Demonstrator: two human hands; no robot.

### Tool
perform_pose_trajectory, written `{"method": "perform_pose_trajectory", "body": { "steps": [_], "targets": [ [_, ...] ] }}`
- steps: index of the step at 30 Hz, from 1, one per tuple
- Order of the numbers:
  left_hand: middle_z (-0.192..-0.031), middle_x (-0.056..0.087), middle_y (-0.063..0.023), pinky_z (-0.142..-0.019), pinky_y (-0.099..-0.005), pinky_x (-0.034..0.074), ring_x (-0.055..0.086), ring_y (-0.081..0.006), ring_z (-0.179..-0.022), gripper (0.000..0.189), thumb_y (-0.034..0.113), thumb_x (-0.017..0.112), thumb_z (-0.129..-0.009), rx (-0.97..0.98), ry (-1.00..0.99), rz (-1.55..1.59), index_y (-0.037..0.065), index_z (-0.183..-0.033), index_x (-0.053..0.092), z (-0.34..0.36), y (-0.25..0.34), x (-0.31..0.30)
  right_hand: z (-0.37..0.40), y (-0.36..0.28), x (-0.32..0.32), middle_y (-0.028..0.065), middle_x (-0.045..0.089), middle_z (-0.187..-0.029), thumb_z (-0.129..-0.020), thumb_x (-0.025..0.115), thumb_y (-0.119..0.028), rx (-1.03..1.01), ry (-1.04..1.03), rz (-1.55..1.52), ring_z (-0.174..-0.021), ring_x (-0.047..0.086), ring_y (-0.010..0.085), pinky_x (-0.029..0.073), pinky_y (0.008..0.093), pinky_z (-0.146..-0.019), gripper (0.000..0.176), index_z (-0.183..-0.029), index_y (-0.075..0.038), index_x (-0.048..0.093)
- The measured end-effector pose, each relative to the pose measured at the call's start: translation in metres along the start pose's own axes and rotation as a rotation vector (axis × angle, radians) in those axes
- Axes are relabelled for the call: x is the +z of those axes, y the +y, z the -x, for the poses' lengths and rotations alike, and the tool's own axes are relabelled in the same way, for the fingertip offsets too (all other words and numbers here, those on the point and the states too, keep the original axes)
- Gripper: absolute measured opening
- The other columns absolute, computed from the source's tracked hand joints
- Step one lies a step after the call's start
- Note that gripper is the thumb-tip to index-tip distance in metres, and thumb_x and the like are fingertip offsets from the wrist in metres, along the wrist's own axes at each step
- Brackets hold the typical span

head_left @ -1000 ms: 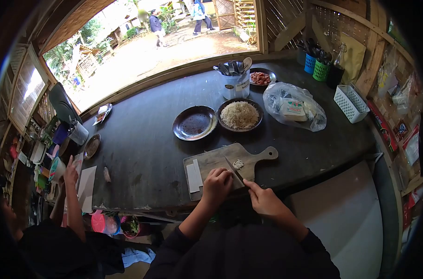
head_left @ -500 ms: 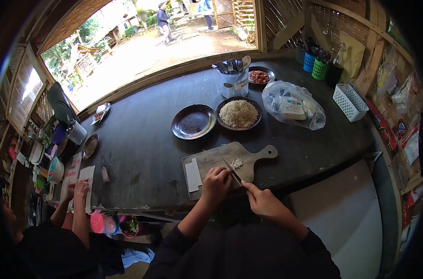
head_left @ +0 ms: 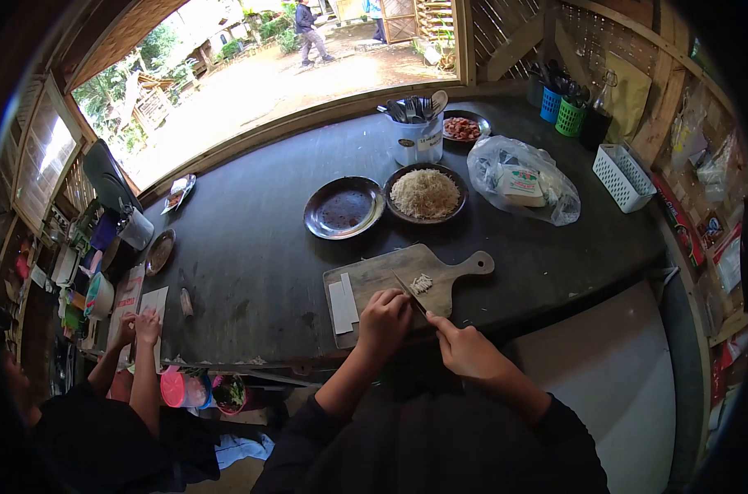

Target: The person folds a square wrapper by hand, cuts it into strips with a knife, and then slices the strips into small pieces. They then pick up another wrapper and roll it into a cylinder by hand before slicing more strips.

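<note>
My right hand (head_left: 464, 346) is closed around the handle of a knife (head_left: 409, 294), its blade slanting up and left over a wooden cutting board (head_left: 399, 263). Beside the blade, my left hand (head_left: 384, 317) rests on the board with curled fingers; whatever lies beneath them is hidden. Small pale chopped bits (head_left: 422, 284) form a little pile just right of the knife. Flat white strips (head_left: 342, 303) lie side by side at the board's left end. Behind the board stand a dark plate (head_left: 341, 235) and a bowl of pale shreds (head_left: 424, 194).
A tub of cutlery (head_left: 413, 142), a plate of reddish pieces (head_left: 463, 128) and a plastic bag with a white block (head_left: 524, 183) stand farther back. At right is a white basket (head_left: 623, 179). On the left, a co-worker's hands (head_left: 139, 324) work over a white sheet.
The view has shifted slightly. My hands and the knife stay in nearly the same place on the board. Outside, a person has walked to the right. The co-worker's hands have moved slightly upward.
</note>
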State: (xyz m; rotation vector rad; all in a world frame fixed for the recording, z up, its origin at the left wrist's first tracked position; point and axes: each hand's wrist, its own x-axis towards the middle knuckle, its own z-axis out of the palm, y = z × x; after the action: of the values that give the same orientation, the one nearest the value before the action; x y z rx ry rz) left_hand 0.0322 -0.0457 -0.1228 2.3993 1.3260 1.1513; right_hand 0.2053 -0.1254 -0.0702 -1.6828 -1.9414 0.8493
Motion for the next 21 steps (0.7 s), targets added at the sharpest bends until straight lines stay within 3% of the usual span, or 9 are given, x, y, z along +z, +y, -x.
{"method": "perform_pose_trajectory", "body": {
  "steps": [11,16,17,19,20,21],
  "targets": [
    [-0.095,0.067,-0.0087,-0.079,-0.036,0.051,0.063,-0.0276,-0.09,0.011,0.008,0.066,-0.078,-0.008,0.022,0.012,0.004,-0.087,0.068,0.002,0.002,-0.001,0.003,0.016,0.012,0.0276,0.061,-0.078,-0.095,0.048,-0.012,-0.065,0.116,-0.162,-0.077,0.064,0.0423,0.05,0.043,-0.066,0.036,-0.131,-0.01,0.048],
    [-0.093,0.067,-0.0086,-0.078,-0.0364,0.051,0.063,-0.0278,-0.088,0.01,0.008,0.067,-0.077,0.01,0.027,0.012,0.003,-0.086,0.067,0.001,0.002,-0.001,0.012,0.007,0.004,0.0248,0.059,-0.068,-0.095,0.049,-0.012,-0.027,0.065,-0.185,-0.068,0.064,0.0404,0.049,0.0404,-0.061,0.037,-0.132,-0.011,0.048],
    [-0.093,0.067,-0.0086,-0.078,-0.0364,0.051,0.063,-0.0278,-0.088,0.01,0.008,0.067,-0.077,0.011,0.026,0.013,0.003,-0.086,0.067,0.001,0.001,-0.001,0.013,0.006,0.004,0.0248,0.059,-0.068,-0.095,0.049,-0.012,-0.025,0.067,-0.185,-0.068,0.064,0.0404,0.049,0.0404,-0.061,0.037,-0.132,-0.011,0.048],
    [-0.093,0.067,-0.0084,-0.078,-0.0363,0.051,0.063,-0.0277,-0.087,0.01,0.008,0.067,-0.077,0.011,0.027,0.007,0.003,-0.086,0.067,0.002,0.001,0.0,0.015,0.004,0.003,0.0264,0.059,-0.067,-0.095,0.047,-0.016,-0.018,0.05,-0.202,-0.068,0.061,0.0441,0.047,0.0523,-0.06,0.033,-0.128,-0.011,0.048],
    [-0.093,0.067,-0.0084,-0.078,-0.0363,0.051,0.063,-0.0277,-0.087,0.01,0.008,0.067,-0.077,0.011,0.026,0.006,0.003,-0.086,0.067,0.001,0.001,0.0,0.015,0.004,0.004,0.0264,0.059,-0.067,-0.095,0.047,-0.016,-0.018,0.05,-0.204,-0.068,0.061,0.0441,0.047,0.0523,-0.06,0.033,-0.128,-0.011,0.048],
    [-0.093,0.066,-0.0085,-0.078,-0.0363,0.051,0.063,-0.0277,-0.088,0.01,0.008,0.067,-0.077,0.011,0.024,-0.001,0.003,-0.086,0.067,0.001,0.001,0.0,0.015,0.005,0.004,0.0254,0.059,-0.067,-0.095,0.048,-0.014,-0.018,0.051,-0.18,-0.067,0.062,0.0417,0.047,0.0468,-0.06,0.035,-0.13,-0.011,0.048]
  ]
}}
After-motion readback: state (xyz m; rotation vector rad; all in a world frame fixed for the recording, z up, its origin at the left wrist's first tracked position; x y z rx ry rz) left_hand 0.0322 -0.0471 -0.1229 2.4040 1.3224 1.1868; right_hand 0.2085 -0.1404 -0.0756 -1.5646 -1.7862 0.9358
